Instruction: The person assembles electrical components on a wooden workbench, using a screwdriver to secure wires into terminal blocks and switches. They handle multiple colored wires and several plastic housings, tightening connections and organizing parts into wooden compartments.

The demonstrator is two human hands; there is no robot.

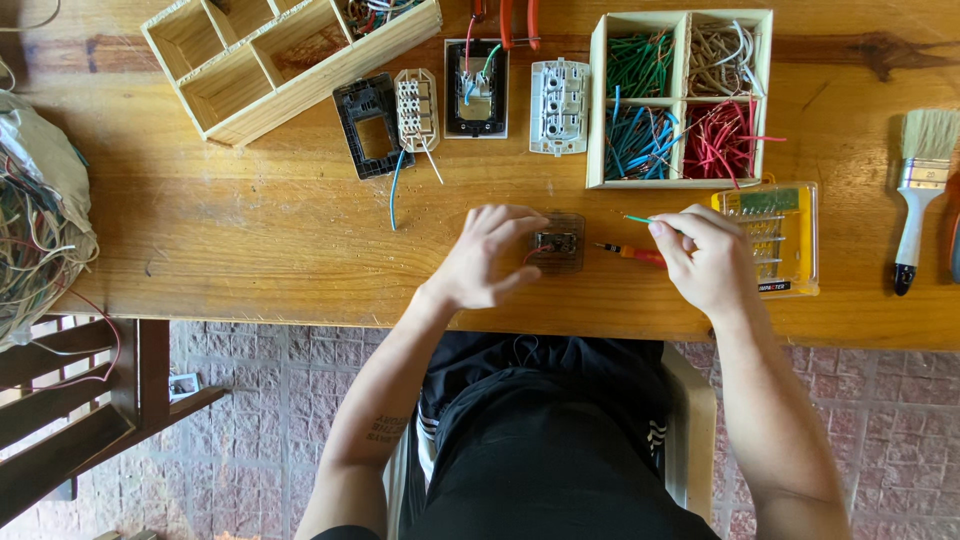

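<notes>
My left hand [490,255] rests on the wooden table [250,230] and holds a small brown switch module [558,241] by its left side. My right hand [705,260] pinches a short green wire [638,219] between its fingertips, just right of the module. An orange-handled screwdriver [630,252] lies on the table between the hands, its handle running under my right hand.
A yellow case of screwdriver bits [775,235] sits by my right hand. Behind it is a wooden tray [680,95] of green, beige, blue and red wires. Switch plates [559,105] and frames [372,125] lie in a row; a paintbrush [920,190] lies at right, a wire bundle [35,230] at left.
</notes>
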